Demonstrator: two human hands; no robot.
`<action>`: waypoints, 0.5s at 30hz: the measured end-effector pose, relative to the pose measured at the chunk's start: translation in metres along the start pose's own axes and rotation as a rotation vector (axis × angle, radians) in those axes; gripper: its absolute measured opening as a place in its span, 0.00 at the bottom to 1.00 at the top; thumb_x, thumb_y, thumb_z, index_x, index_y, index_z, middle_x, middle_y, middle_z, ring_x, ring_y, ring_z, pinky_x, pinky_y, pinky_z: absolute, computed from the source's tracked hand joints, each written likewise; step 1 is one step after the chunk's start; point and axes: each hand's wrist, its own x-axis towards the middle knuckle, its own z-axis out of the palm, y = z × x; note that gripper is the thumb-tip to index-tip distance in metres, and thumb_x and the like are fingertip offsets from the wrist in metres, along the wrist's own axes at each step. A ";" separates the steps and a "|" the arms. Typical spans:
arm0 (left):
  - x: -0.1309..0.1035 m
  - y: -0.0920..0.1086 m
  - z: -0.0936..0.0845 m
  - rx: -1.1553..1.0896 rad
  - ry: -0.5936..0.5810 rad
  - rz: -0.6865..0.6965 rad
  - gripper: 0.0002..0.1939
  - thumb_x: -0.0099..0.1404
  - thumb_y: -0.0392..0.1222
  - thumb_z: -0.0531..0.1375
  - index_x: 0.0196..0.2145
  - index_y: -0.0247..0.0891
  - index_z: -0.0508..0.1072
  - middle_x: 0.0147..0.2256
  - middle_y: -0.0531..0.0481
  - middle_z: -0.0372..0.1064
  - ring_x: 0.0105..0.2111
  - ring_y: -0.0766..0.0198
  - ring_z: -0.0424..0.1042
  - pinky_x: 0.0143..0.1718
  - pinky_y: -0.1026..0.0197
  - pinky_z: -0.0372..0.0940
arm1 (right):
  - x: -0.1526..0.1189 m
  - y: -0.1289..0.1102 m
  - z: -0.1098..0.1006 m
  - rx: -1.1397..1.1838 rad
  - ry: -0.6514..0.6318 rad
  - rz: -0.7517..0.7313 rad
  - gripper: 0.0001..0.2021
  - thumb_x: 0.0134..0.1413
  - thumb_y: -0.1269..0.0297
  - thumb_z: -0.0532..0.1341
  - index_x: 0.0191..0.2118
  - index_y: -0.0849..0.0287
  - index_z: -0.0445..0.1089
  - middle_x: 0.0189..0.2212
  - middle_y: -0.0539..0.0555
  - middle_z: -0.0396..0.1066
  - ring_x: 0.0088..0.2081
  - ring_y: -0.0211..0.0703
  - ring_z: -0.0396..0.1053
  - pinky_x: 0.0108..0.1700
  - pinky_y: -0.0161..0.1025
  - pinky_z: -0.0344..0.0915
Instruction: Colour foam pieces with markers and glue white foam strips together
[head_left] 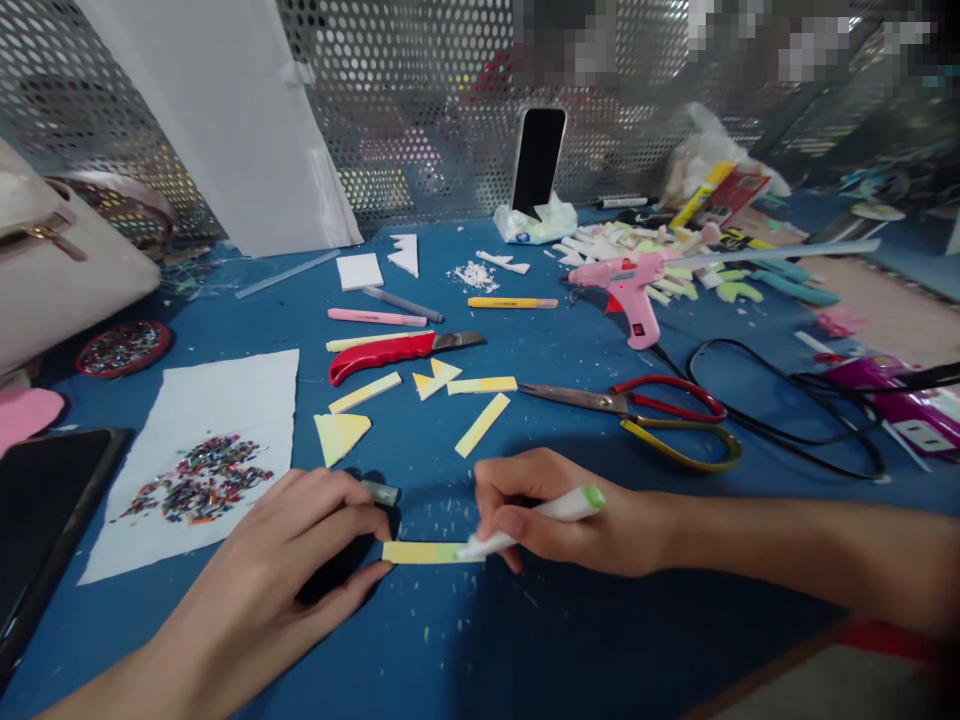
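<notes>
Near the front of the blue table lies a thin strip (424,552), yellow with a green patch toward its right end. My left hand (311,550) pinches the strip's left end between thumb and fingers. A white marker with a green end (570,504) is held in my right hand (559,510), its tip touching the strip's right part. A grey-green cap (381,492) lies beside my left fingers. Behind the hands are yellow strips (482,425), a yellow foam piece (342,437), a jagged yellow piece (436,379) and a red-handled knife (390,355).
Scissors (622,402), a pink glue gun (626,285) and its cable stand right. White paper (281,400) with beads lies left, near a dark phone (52,510). Another phone (538,160) stands at the back, beside a pile of foam scraps (615,245).
</notes>
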 end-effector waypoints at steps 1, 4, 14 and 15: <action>0.000 0.000 0.000 -0.004 -0.004 -0.003 0.04 0.72 0.44 0.58 0.43 0.47 0.73 0.43 0.50 0.71 0.42 0.59 0.71 0.44 0.58 0.65 | 0.000 0.000 0.000 0.000 -0.009 -0.005 0.18 0.70 0.52 0.56 0.33 0.62 0.65 0.25 0.49 0.67 0.26 0.32 0.64 0.29 0.30 0.60; 0.000 0.000 0.000 -0.009 -0.014 -0.011 0.04 0.72 0.44 0.58 0.43 0.47 0.72 0.44 0.51 0.70 0.42 0.59 0.70 0.44 0.58 0.65 | 0.001 -0.001 0.000 -0.013 0.019 -0.009 0.18 0.70 0.52 0.55 0.34 0.62 0.66 0.25 0.49 0.68 0.26 0.33 0.64 0.29 0.30 0.60; 0.000 -0.001 0.000 0.010 -0.015 -0.006 0.05 0.73 0.44 0.58 0.43 0.46 0.73 0.43 0.49 0.72 0.42 0.59 0.71 0.44 0.58 0.65 | 0.001 -0.002 0.000 -0.006 0.028 0.016 0.18 0.69 0.52 0.56 0.32 0.62 0.65 0.23 0.49 0.67 0.25 0.32 0.63 0.28 0.30 0.59; 0.000 -0.001 0.000 0.009 -0.018 -0.005 0.05 0.73 0.44 0.58 0.43 0.46 0.73 0.43 0.49 0.72 0.41 0.59 0.71 0.44 0.58 0.65 | 0.001 -0.002 0.000 -0.005 0.019 0.016 0.19 0.69 0.52 0.56 0.31 0.62 0.65 0.23 0.49 0.67 0.25 0.32 0.63 0.27 0.30 0.59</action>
